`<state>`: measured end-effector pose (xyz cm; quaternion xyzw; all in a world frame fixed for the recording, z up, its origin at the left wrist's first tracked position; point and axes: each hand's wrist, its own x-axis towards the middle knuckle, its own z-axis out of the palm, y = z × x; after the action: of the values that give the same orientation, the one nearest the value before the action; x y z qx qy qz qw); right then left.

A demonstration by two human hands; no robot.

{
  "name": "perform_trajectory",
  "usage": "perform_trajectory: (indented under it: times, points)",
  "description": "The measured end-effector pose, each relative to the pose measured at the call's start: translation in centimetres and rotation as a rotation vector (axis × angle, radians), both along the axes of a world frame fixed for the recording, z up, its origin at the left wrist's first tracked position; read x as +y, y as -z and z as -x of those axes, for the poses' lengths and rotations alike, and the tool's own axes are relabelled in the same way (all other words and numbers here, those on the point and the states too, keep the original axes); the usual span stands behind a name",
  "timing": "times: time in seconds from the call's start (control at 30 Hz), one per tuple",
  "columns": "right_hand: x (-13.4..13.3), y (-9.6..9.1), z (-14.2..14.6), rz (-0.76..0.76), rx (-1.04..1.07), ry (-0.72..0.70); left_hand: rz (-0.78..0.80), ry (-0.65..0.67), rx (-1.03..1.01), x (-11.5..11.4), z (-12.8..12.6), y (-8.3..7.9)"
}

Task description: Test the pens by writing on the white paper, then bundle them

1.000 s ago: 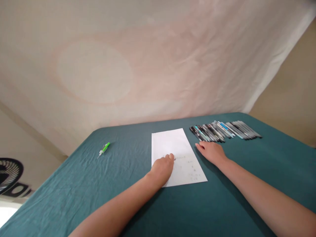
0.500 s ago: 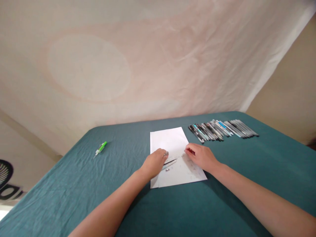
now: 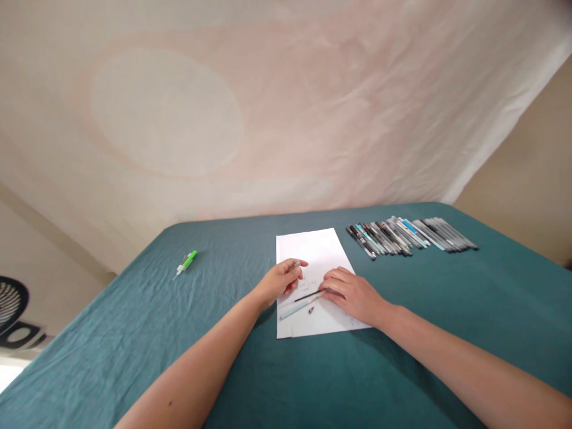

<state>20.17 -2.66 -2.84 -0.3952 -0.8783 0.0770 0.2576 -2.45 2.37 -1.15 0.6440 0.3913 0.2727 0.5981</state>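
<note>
A sheet of white paper (image 3: 308, 244) with faint handwriting lies beneath both hands. My left hand (image 3: 282, 280) is closed over the paper's left side, pinching a small clear pen part (image 3: 297, 264) between thumb and finger. On the right of the sheet, my right hand (image 3: 355, 296) rests low with curled fingers around the right end of a thin dark pen refill (image 3: 306, 296). Alongside the refill lies a pale translucent pen barrel (image 3: 294, 310), its right end partly under those fingertips. Just below them sits a small metallic pen tip (image 3: 311, 310).
A row of several pens (image 3: 393, 236) lies at the back right of the green-covered table (image 3: 232, 250). One green-and-white pen (image 3: 186, 262) is apart on the left. A pale cloth (image 3: 286, 119) hangs behind. At far left stands a black fan-like object (image 3: 13, 304).
My right hand has moved left and down onto the refill's end. My left hand has lifted away from the barrel and turned, uncovering its left end. The view has shifted slightly.
</note>
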Motion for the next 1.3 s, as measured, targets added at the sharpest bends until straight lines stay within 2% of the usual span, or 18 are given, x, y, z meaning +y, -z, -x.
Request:
perform_trajectory:
  times: [0.1, 0.23, 0.33, 0.63, 0.87, 0.97, 1.17, 1.3]
  points:
    - [0.1, 0.1, 0.0, 0.021, 0.007, 0.018, -0.131, 0.016, 0.121, -0.2, 0.0, -0.1]
    - [0.2, 0.1, -0.2, 0.046, 0.007, 0.04, -0.424, 0.056, 0.372, -0.7, -0.1, -0.8]
    - [0.3, 0.2, -0.6, 0.053, 0.015, 0.049, -0.568, 0.098, 0.449, -1.1, -0.2, -1.3]
    - [0.4, 0.3, -1.8, 0.092, 0.029, 0.046, -0.742, 0.14, 0.572, -2.1, -0.7, -1.8]
    - [0.1, -0.2, -1.8, 0.066, 0.009, 0.1, -0.901, 0.269, 0.916, -4.4, -2.1, -2.7]
    - [0.1, -0.3, -1.8, 0.059, 0.007, 0.084, -0.95, 0.31, 1.001, -4.8, -2.4, -2.8]
    - [0.3, 0.1, -2.0, 0.078, -0.018, 0.124, -1.023, 0.328, 1.053, -5.0, -2.4, -2.3]
    - [0.8, 0.6, -2.8, 0.127, 0.054, 0.216, -0.991, 0.283, 0.996, -3.6, -1.3, -2.1]
